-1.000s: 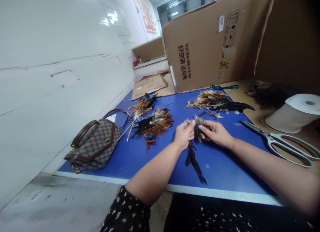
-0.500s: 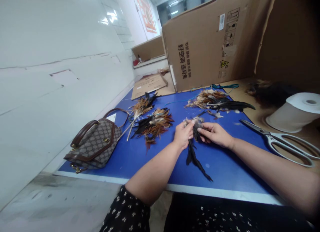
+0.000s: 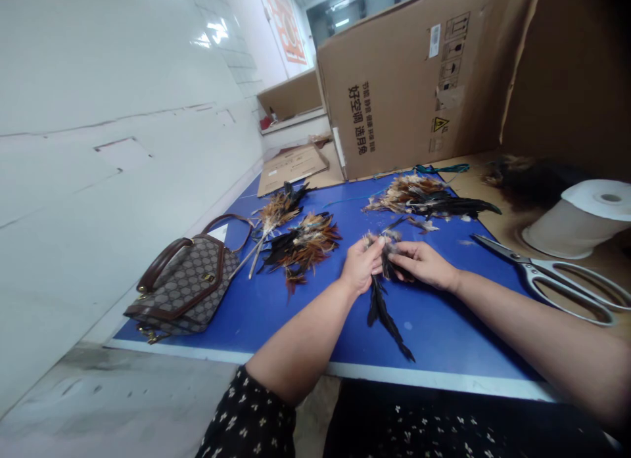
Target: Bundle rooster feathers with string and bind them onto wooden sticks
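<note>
My left hand is closed around a bunch of black feathers, whose long dark ends hang down toward the front of the table. At the bunch's right side, my right hand pinches greyish-black feathers between thumb and fingers. The quill ends are mostly hidden by my fingers. Just beyond my hands lies a pile of tan, brown and black feathers. To the left are a loose heap of brown and black feathers and a feather bundle on pale sticks.
Large silver-handled scissors lie at the right beside a white spool. A patterned handbag sits at the left by the wall. A big cardboard box stands behind the blue table top, with dark feathers near it.
Both hands stay in nearly the same place. The feathers at my right fingertips have shifted slightly, showing more black. The whole view has moved a little.
</note>
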`<state>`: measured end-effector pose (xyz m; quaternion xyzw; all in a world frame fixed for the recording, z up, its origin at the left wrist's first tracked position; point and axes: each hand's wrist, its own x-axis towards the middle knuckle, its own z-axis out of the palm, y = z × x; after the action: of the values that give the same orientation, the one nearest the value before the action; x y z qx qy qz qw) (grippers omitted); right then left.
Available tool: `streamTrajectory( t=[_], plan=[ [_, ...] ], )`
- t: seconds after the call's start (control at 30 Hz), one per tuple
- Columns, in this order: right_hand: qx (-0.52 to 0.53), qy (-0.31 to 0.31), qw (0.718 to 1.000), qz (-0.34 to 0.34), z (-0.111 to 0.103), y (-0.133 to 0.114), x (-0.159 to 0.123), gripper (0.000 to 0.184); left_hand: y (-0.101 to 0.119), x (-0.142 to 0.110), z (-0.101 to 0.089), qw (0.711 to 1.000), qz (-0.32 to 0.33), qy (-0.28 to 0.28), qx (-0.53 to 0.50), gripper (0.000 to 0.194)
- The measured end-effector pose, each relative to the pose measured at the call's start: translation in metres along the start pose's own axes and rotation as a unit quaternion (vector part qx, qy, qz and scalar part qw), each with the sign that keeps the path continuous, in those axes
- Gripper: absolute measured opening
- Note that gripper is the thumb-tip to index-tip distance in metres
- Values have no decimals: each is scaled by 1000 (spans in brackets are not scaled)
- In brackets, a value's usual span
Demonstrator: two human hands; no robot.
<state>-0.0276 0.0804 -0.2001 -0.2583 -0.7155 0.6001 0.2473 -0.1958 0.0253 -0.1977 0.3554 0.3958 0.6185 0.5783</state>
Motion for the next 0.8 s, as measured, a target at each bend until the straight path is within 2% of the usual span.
streamTrajectory(
  t=[0.3, 0.8],
  plan=[
    [-15, -13, 1000, -9, 0, 0, 0, 55, -3, 4, -1, 1000, 14, 22, -4, 53],
    [-27, 14, 999, -10, 4, -2, -1, 58, -6, 0, 1, 1000, 6, -3, 26, 52]
  ],
)
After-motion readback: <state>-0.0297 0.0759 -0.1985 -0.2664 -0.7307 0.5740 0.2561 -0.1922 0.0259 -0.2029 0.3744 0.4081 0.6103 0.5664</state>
